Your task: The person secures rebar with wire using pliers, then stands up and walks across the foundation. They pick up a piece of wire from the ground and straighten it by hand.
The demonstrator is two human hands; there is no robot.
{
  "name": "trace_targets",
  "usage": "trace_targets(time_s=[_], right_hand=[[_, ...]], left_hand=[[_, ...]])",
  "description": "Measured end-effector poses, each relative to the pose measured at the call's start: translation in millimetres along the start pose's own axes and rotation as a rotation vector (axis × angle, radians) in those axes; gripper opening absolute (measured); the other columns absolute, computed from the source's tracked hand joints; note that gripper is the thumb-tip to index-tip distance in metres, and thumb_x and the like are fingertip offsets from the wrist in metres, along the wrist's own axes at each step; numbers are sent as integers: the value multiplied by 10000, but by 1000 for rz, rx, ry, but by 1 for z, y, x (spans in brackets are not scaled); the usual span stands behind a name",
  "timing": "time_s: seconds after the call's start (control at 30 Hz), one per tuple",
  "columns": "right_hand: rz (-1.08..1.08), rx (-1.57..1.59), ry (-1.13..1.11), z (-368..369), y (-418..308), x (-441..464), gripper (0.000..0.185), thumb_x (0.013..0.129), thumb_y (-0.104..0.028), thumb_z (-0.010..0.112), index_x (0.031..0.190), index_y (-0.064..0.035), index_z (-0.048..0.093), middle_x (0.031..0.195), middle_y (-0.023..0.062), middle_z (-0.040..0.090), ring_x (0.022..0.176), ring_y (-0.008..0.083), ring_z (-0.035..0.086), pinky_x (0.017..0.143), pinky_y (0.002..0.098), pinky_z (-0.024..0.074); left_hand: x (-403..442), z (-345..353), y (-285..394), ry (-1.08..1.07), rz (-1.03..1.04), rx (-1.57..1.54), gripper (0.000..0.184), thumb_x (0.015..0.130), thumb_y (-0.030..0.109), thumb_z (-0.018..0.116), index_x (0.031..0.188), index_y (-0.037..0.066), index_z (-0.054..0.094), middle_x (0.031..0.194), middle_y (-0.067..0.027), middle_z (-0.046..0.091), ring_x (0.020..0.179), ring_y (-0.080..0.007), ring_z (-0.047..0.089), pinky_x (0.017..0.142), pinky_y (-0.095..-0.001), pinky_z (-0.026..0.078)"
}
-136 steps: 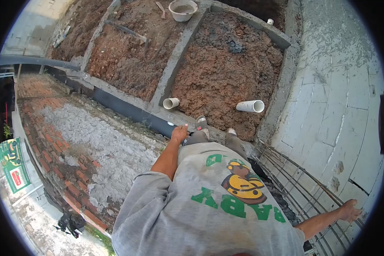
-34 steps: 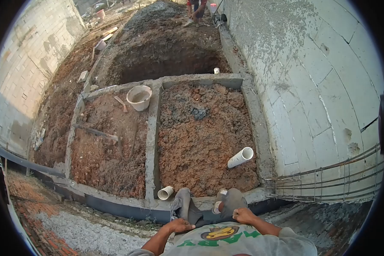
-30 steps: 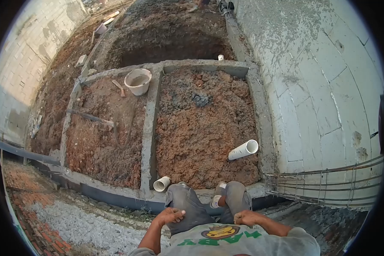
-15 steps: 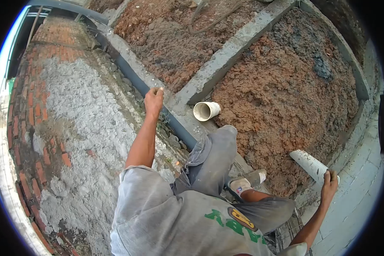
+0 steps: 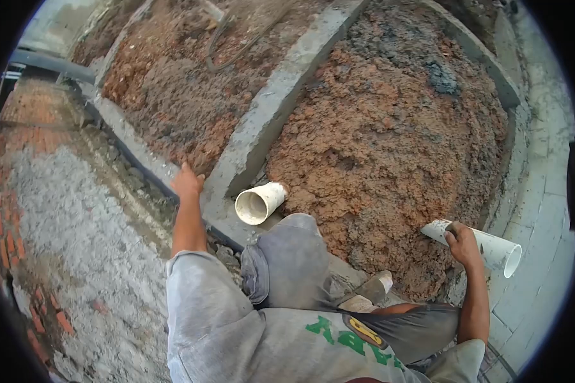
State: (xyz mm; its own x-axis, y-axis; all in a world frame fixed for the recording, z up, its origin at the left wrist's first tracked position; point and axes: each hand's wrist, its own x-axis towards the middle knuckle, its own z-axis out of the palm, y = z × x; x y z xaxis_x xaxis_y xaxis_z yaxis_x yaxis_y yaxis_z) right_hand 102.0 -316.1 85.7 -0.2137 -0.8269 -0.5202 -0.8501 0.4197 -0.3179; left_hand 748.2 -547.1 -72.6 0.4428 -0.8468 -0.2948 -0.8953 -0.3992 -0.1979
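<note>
My right hand (image 5: pixel 464 244) is closed around a white plastic pipe (image 5: pixel 497 251). The pipe lies tilted, one end against the reddish soil (image 5: pixel 390 166) and its hollow end facing toward me on the right. My left hand (image 5: pixel 188 181) is at the concrete ledge (image 5: pixel 124 127), with a finger and the thumb apart and nothing visible between them; whether it presses on the ledge is hard to tell. Just right of it, a second white pipe (image 5: pixel 276 193) sticks out of the soil beside the concrete beam (image 5: pixel 262 115), its open mouth toward me.
A grey pipe (image 5: pixel 51 64) runs along the ledge at the far left. Left of me is a brick wall top (image 5: pixel 35 127) smeared with grey mortar (image 5: pixel 89 230). A cable loop (image 5: pixel 218 57) lies on the farther soil. Pale block wall (image 5: pixel 536 185) borders the right.
My left hand has dropped to the ledge and its fingers have opened out. My right hand has shifted along its pipe toward the soil, and the pipe has swung flatter. The view has turned right.
</note>
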Motion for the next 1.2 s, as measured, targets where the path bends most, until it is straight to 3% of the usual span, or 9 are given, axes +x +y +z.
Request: trace_targets(time_s=[0.07,0.13,0.2,0.5,0.6,0.77,0.93,1.0,1.2], right_hand=[[35,19,25,-3,-2,3,203,845,-184,602,920,3,626,907,238,639,907,403,609,807,454,472],[-11,-111,5,8,23,20,293,874,-268,568,1032,-22,597,975,233,638,986,403,593,862,468,464],[-1,-173,-26,1,12,31,332,888,-317,538,1052,-33,588,1035,223,633,1031,394,581,897,476,453],[-196,-91,36,2,-8,69,328,914,-312,529,1064,-23,560,1045,201,624,1024,386,582,886,490,448],[-254,-18,-20,15,-10,77,315,910,-305,537,1051,-25,564,1024,203,626,1021,391,580,884,491,448],[-259,52,-47,10,-10,62,321,910,-305,535,1078,-35,577,1045,209,628,1021,386,583,885,481,449],[-241,247,-8,-1,1,54,359,885,-313,540,1091,-27,608,1014,214,645,990,383,602,872,475,459],[-267,287,73,-17,-5,54,359,885,-314,536,1085,-25,609,1020,207,643,985,375,604,870,468,462],[-293,552,473,-107,-54,31,340,891,-270,545,1110,-14,593,1037,163,636,988,270,611,865,418,484]], left_hand=[[-1,-3,-4,-81,44,62,669,810,368,682,1367,103,423,1222,-139,609,1103,-321,586,933,-484,378],[-5,-23,9,-188,-27,140,447,803,312,676,1188,96,610,1167,-128,637,1096,-298,589,937,-506,366],[13,0,-8,-117,-56,116,313,894,293,580,1124,85,622,1137,-132,620,972,-304,610,973,-511,357],[-4,-88,-7,130,-61,-120,481,901,212,586,1320,-1,479,1331,-237,482,1213,-364,478,969,-459,443],[34,-85,-15,503,124,-168,406,840,113,582,1218,-32,553,1358,-256,451,1138,-422,523,932,-464,455],[-43,-206,95,436,465,-548,390,801,131,571,1147,-49,593,1127,-240,617,1035,-373,602,890,-412,467],[-98,-282,211,-35,829,-962,314,791,120,567,1060,-29,627,850,-85,668,715,-166,605,646,-293,483],[-130,-297,258,-344,907,-1149,302,819,168,565,1094,64,631,925,-24,632,853,-137,604,720,-320,525],[-230,-306,370,-824,1187,-1344,419,853,132,536,1256,24,489,1051,-136,642,988,-244,643,723,-393,573]])
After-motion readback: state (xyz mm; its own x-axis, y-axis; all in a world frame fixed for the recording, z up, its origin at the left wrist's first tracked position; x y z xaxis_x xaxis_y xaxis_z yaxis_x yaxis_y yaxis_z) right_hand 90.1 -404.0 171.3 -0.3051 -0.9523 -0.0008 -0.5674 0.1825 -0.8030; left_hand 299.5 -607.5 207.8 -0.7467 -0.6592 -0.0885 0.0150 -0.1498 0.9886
